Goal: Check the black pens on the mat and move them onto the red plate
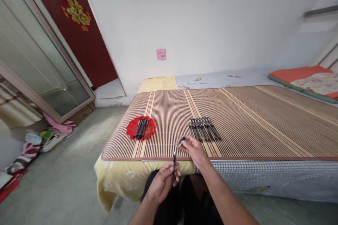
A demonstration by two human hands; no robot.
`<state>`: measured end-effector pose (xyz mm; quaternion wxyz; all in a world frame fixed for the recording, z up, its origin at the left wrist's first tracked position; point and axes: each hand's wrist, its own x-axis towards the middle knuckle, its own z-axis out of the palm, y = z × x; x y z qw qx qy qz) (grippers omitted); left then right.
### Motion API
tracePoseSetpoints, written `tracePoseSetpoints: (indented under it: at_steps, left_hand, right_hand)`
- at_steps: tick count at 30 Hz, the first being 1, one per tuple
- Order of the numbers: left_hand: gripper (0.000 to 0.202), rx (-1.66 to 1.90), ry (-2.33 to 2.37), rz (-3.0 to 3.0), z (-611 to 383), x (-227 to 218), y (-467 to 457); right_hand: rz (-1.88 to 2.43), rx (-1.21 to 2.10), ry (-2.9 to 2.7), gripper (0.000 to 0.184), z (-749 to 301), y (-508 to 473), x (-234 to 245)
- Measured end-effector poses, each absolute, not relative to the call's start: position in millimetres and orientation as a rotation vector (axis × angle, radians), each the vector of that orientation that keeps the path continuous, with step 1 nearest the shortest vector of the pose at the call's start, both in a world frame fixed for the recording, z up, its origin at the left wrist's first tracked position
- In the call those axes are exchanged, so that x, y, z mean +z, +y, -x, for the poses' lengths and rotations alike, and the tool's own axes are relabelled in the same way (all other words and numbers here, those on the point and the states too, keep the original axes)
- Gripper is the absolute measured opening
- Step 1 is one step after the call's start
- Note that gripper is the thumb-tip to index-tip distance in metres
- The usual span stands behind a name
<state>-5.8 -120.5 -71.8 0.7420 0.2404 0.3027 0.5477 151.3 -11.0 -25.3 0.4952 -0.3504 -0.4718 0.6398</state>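
Observation:
My left hand (164, 179) is closed around the dark barrel of a pen (174, 160), its bare tip pointing up. Up and to the right, my right hand (194, 149) pinches a pen cap (181, 142), black with a clear or silvery part. Cap and pen are apart. Just beyond my right hand, a row of several capped black pens (204, 128) lies side by side on the striped mat (169, 112). Off to the left, a red scalloped plate (130, 126) holds several more black pens (141, 128).
The mat covers a bed with a yellow sheet (118, 179) and a checked sheet (264, 175) hanging over its front edge. A folded orange quilt (295, 75) lies at the back right. A pink note (161, 54) is stuck on the wall. Clothes and other items lie on the floor at left.

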Motion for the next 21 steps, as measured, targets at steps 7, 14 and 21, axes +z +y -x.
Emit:
tracePoseSetpoints:
  at_steps: [7,14,21]
  left_hand:
    - [0.031,1.187,0.670,-0.512,7,-68,-123]
    - [0.031,1.191,0.667,-0.504,6,-66,-123]
    - [0.034,1.195,0.666,-0.486,8,-69,-124]
  right_hand:
    - [0.819,1.598,-1.230,0.043,-140,-20,-14]
    - [0.865,1.521,-1.265,0.039,-139,-17,-15]
    - [0.856,1.657,-1.426,0.028,-139,-24,-20]
